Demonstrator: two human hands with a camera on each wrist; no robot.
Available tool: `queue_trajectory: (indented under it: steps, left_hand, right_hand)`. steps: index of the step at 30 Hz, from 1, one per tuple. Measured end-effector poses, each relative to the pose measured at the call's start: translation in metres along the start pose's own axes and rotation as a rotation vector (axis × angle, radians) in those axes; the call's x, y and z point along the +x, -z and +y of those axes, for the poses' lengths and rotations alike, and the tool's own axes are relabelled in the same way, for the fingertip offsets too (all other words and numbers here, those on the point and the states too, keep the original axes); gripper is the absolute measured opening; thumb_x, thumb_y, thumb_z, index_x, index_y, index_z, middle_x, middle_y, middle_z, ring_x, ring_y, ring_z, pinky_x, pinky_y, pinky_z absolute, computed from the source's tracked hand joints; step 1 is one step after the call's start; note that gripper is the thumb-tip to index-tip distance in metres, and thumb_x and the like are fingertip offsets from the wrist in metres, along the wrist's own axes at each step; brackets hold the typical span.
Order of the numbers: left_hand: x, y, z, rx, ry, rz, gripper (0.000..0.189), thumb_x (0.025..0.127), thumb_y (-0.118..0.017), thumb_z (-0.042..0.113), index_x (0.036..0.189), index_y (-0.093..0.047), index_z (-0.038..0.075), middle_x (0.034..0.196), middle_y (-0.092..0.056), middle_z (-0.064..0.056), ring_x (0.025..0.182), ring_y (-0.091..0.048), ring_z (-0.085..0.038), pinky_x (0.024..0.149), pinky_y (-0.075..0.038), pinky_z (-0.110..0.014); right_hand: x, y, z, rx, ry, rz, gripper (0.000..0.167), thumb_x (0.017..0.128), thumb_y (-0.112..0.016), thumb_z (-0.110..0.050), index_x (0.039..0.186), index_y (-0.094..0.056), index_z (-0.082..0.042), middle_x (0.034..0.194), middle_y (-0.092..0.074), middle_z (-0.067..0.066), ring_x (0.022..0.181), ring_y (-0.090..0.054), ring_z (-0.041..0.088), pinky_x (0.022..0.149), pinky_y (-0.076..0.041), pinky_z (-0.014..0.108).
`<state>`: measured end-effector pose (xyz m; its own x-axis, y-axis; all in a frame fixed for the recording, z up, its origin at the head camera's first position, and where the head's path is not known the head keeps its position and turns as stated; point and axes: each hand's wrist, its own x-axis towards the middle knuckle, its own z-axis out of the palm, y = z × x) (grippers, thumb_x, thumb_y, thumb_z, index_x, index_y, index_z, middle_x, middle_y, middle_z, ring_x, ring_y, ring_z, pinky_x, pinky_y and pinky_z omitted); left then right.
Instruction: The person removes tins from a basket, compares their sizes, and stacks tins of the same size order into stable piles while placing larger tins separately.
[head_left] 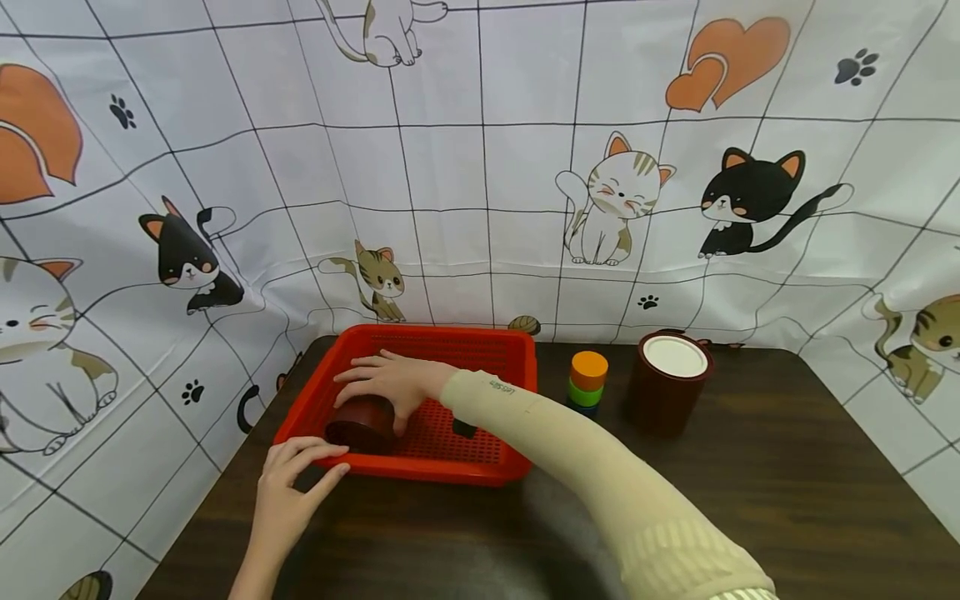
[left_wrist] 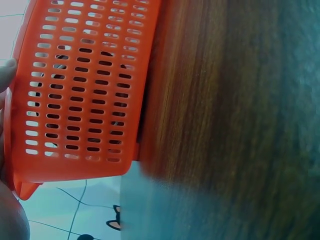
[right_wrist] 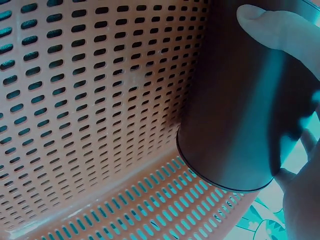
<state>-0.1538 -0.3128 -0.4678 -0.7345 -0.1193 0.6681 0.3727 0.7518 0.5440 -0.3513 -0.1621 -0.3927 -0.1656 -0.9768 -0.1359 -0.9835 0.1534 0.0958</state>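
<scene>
A dark brown canister [head_left: 363, 425] lies on its side inside the red plastic basket [head_left: 427, 468], at the left end. Over it, my right hand [head_left: 390, 385] grips the curved body, thumb on one side and fingers on the other, as the right wrist view shows close up on the canister [right_wrist: 240, 110]. At the basket's front left corner my left hand [head_left: 288, 487] holds the rim between thumb and fingers. The slotted basket wall [left_wrist: 75, 102] fills much of the left wrist view, where only bits of that hand show at the edge.
A small black object [head_left: 464, 428] lies in the basket near my right sleeve. To the right, on the dark wooden table [head_left: 780, 467], stand a stack of orange, green and dark pieces [head_left: 587, 377] and a brown canister with a white top [head_left: 663, 396]. A cat-patterned sheet [head_left: 450, 183] hangs behind.
</scene>
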Motion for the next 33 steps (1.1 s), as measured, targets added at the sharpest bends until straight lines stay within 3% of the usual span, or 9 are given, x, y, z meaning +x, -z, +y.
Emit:
queue_trajectory:
  steps: [9,14,20,28,33]
  left_hand:
    - [0.000,0.001,-0.001,-0.006,0.021,-0.010,0.036,0.069,-0.088,0.004,0.097,-0.078,0.024,0.102,-0.066,0.004,0.102,-0.044,-0.001,0.091,-0.029,-0.015]
    - [-0.001,0.001,-0.002,0.000,0.012,-0.008,0.036,0.069,-0.088,0.004,0.097,-0.078,0.023,0.102,-0.066,0.004,0.102,-0.043,-0.001,0.090,-0.029,-0.016]
    - [0.000,0.001,-0.002,0.001,0.012,-0.009,0.036,0.069,-0.088,0.004,0.098,-0.078,0.023,0.102,-0.066,0.005,0.102,-0.043,-0.001,0.091,-0.029,-0.016]
    - [0.001,0.001,-0.001,-0.008,-0.056,0.034,0.039,0.067,-0.088,0.001,0.097,-0.078,0.023,0.099,-0.066,0.003,0.099,-0.044,-0.002,0.089,-0.029,-0.016]
    - [0.000,0.000,-0.001,-0.006,-0.042,0.026,0.037,0.068,-0.088,0.002,0.097,-0.078,0.023,0.099,-0.066,0.003,0.100,-0.043,-0.001,0.090,-0.029,-0.016]
  right_hand:
    - [0.001,0.000,-0.003,0.009,-0.040,-0.036,0.102,0.074,-0.085,-0.045,0.153,-0.022,-0.040,0.163,-0.023,-0.013,0.153,-0.018,0.022,0.123,-0.013,0.058]
    - [0.001,0.001,-0.007,-0.056,-0.043,-0.042,0.106,0.073,-0.084,-0.048,0.154,-0.016,-0.048,0.161,-0.025,-0.010,0.149,-0.021,0.023,0.122,-0.017,0.058]
    - [0.002,0.002,-0.009,-0.067,-0.047,-0.045,0.103,0.073,-0.085,-0.047,0.153,-0.020,-0.048,0.161,-0.025,-0.007,0.150,-0.020,0.026,0.121,-0.018,0.061]
    - [0.005,0.002,-0.011,-0.048,-0.068,-0.076,0.109,0.072,-0.087,-0.041,0.153,-0.014,-0.050,0.164,-0.018,-0.014,0.154,-0.014,0.031,0.119,-0.016,0.066]
    - [0.006,0.001,-0.014,-0.098,-0.076,-0.084,0.113,0.073,-0.085,-0.042,0.151,-0.006,-0.057,0.163,-0.021,-0.014,0.153,-0.017,0.031,0.118,-0.018,0.066]
